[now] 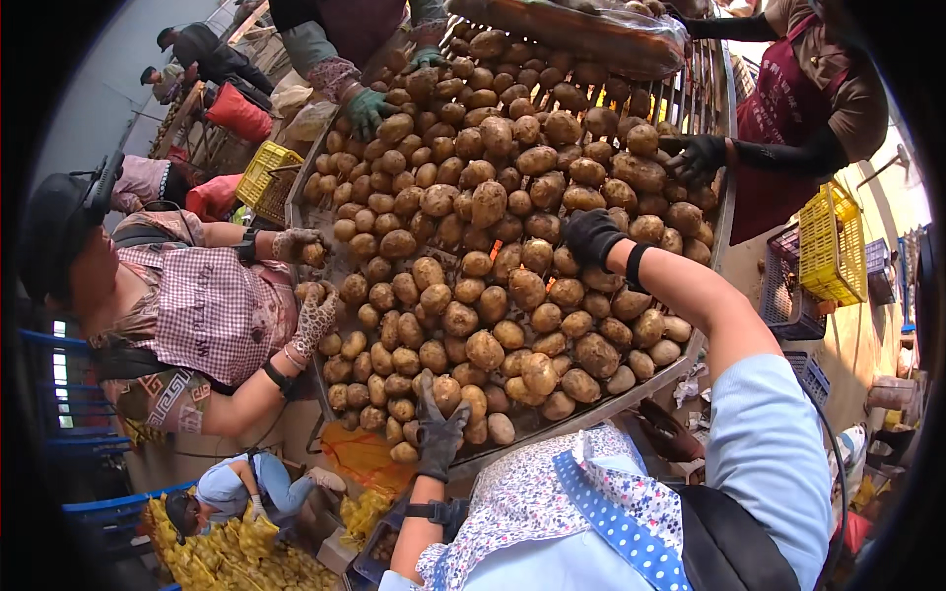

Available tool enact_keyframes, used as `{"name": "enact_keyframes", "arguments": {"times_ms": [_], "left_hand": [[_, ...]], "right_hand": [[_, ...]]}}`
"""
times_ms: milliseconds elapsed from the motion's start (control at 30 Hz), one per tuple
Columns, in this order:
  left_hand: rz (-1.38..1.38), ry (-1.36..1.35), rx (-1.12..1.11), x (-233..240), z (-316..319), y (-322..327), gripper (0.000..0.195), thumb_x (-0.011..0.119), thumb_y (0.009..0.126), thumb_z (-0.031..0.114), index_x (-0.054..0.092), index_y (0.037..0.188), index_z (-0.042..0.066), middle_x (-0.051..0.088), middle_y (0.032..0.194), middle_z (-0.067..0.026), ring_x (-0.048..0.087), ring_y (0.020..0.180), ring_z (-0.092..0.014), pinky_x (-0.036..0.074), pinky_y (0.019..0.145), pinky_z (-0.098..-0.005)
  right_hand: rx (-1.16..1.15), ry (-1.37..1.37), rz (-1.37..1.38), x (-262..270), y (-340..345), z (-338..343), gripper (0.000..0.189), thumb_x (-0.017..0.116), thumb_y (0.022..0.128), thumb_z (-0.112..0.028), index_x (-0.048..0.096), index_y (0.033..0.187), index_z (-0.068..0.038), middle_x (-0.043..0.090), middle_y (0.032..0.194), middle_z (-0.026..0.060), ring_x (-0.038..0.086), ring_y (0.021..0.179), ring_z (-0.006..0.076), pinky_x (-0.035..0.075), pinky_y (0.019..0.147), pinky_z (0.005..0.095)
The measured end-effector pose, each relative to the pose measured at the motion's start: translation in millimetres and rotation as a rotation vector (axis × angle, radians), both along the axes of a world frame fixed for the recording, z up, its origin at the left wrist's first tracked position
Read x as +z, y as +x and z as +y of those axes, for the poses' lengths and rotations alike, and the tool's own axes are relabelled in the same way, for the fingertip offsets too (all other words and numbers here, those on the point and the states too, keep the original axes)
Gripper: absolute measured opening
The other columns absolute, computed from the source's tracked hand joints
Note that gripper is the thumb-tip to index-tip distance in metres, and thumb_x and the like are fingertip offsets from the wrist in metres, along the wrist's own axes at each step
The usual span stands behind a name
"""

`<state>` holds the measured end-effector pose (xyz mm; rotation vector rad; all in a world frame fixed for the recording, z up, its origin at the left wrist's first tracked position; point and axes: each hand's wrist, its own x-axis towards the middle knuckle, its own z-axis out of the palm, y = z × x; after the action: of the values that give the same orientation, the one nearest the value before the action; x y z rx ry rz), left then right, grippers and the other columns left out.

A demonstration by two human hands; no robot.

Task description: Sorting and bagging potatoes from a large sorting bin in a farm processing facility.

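Note:
Many soil-covered potatoes (488, 203) lie spread over a metal sorting table (591, 417) with a slatted top. My left hand (441, 428), in a dark glove, is at the table's near edge with its thumb and fingers around a potato (446, 393). Further up and to the right, my right hand (591, 235), in a black glove, reaches palm down onto potatoes near the middle of the table; its fingertips are partly hidden, so its grip cannot be made out. Both wrists wear black bands.
A co-worker in a checked apron (199, 310) holds potatoes at the left edge. Another's green gloves (367, 112) and a third's black glove (698, 159) touch the pile. Yellow crates (831, 244) stand right; yellow net sacks (244, 550) lie lower left.

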<state>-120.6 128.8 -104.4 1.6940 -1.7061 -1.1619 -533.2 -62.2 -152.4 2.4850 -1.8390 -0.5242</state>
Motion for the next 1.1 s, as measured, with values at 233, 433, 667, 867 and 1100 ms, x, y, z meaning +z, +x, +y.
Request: {"name": "enact_keyframes", "arguments": {"times_ms": [233, 433, 667, 867, 1100], "left_hand": [[-0.153, -0.054, -0.024, -18.8, -17.4, 4.9, 0.082, 0.065, 0.093, 0.039, 0.018, 0.155, 0.012, 0.032, 0.155, -0.0172, 0.033, 0.141, -0.036, 0.031, 0.114, -0.0427], [-0.134, 0.119, -0.11, -11.3, -35.2, 21.1, 0.08, 0.064, 0.092, 0.043, 0.023, 0.153, 0.012, 0.035, 0.152, -0.0196, 0.037, 0.137, -0.039, 0.036, 0.11, -0.0457], [-0.165, -0.062, -0.308, -17.3, -67.9, 43.0, 0.057, 0.059, 0.094, 0.038, 0.048, 0.14, 0.007, 0.053, 0.138, -0.0192, 0.051, 0.126, -0.037, 0.042, 0.104, -0.0425], [-0.051, 0.085, -0.366, -20.7, -86.8, 55.5, 0.05, 0.059, 0.095, 0.038, 0.057, 0.13, 0.001, 0.064, 0.122, -0.02, 0.062, 0.111, -0.034, 0.048, 0.095, -0.041], [0.002, 0.096, -0.509, -30.1, -92.8, 68.7, 0.05, 0.056, 0.098, 0.036, 0.057, 0.129, -0.003, 0.063, 0.123, -0.0194, 0.062, 0.109, -0.027, 0.048, 0.094, -0.0375]], "right_hand": [[-0.256, -0.08, -0.471, 47.8, -23.1, 35.5, 0.048, 0.064, 0.082, -0.029, 0.058, 0.127, -0.013, 0.065, 0.108, 0.019, 0.066, 0.095, 0.0368, 0.055, 0.075, 0.0474], [-0.853, 0.364, -2.441, 58.3, 7.1, 111.2, 0.039, 0.052, 0.097, -0.041, 0.06, 0.12, -0.01, 0.063, 0.123, 0.0134, 0.063, 0.111, 0.0308, 0.057, 0.084, 0.046], [-1.298, 0.11, -2.735, 90.6, 90.7, 225.1, 0.031, 0.054, 0.098, -0.037, 0.059, 0.114, -0.01, 0.065, 0.112, 0.0128, 0.066, 0.106, 0.027, 0.058, 0.084, 0.0433], [-1.168, -0.262, -2.938, 111.1, 126.2, 309.9, 0.06, 0.044, 0.098, -0.056, 0.054, 0.128, -0.004, 0.06, 0.126, 0.0168, 0.063, 0.11, 0.0323, 0.055, 0.09, 0.0554], [-0.854, -0.564, -3.069, 126.2, 122.7, 369.2, 0.056, 0.048, 0.098, -0.051, 0.056, 0.131, -0.006, 0.059, 0.131, 0.0126, 0.06, 0.118, 0.0302, 0.05, 0.099, 0.0545]]}}
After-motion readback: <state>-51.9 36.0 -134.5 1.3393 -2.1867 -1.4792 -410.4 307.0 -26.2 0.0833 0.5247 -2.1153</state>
